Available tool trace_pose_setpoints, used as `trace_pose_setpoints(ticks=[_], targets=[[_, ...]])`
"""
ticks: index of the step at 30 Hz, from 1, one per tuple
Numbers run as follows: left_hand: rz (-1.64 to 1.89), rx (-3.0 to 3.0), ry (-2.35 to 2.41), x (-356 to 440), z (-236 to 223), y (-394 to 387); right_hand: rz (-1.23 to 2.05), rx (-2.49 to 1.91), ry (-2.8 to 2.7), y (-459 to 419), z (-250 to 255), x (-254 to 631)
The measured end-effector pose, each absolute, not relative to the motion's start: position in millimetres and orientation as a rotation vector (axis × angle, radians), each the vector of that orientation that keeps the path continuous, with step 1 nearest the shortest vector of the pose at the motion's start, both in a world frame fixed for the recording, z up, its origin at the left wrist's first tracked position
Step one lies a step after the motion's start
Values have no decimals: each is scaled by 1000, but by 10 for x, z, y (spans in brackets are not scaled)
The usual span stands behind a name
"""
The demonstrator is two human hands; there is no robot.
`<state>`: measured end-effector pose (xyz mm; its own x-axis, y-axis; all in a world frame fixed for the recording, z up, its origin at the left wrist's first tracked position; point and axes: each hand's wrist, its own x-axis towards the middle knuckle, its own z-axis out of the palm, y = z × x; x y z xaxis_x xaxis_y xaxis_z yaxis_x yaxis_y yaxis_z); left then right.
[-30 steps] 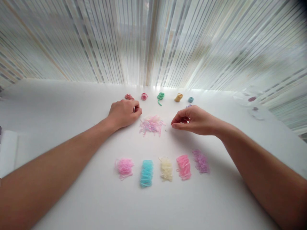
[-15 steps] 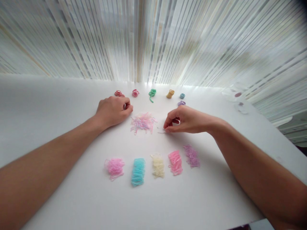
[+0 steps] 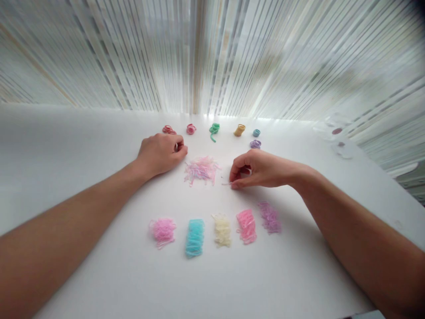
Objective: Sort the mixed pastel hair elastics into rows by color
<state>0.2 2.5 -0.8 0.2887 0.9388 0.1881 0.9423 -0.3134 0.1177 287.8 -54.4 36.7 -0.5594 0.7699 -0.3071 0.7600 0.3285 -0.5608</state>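
Observation:
My right hand (image 3: 244, 170) pinches a thin pale strand, seemingly an elastic band (image 3: 226, 184), against the white tabletop, right of the loose heap. That mixed heap of pink, lilac and whitish bands (image 3: 202, 170) lies between my two hands. At its upper left rests my left hand (image 3: 162, 153), fingers curled and thumb against them; whether anything is inside is hidden. Closer to me is a row of sorted bundles: bright pink (image 3: 163, 231), turquoise (image 3: 195, 238), cream (image 3: 222, 230), coral pink (image 3: 246, 226) and purple (image 3: 270, 217).
Along the back lie small coils: red (image 3: 169, 129), pink (image 3: 191, 129), green (image 3: 214, 129), yellow (image 3: 239, 130) and blue (image 3: 256, 133), with a purple one (image 3: 255, 144) just beyond my right hand. Clear round pieces (image 3: 341, 144) lie at right. A striped curtain (image 3: 199, 57) hangs behind.
The view has shifted slightly, so everything sits a little further right. My right hand keeps its pinch on the strand, and my left hand stays curled in place.

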Motion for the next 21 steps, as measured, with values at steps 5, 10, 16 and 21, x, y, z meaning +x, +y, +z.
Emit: trace_pose_setpoints(ticks=[5, 10, 16, 21], targets=[[-385, -2539, -1819, 1, -23, 16, 1069, -1483, -2563, -558, 376, 2869], [-433, -2555, -1807, -4, -48, 17, 1128, -1527, -2544, -566, 394, 2869], [-431, -2553, -1807, 0, -41, 11, 1150, -1560, -2501, -559, 386, 2871], [-379, -2537, -1839, 11, -14, -1, 1119, -1567, -2509, -548, 399, 2902]])
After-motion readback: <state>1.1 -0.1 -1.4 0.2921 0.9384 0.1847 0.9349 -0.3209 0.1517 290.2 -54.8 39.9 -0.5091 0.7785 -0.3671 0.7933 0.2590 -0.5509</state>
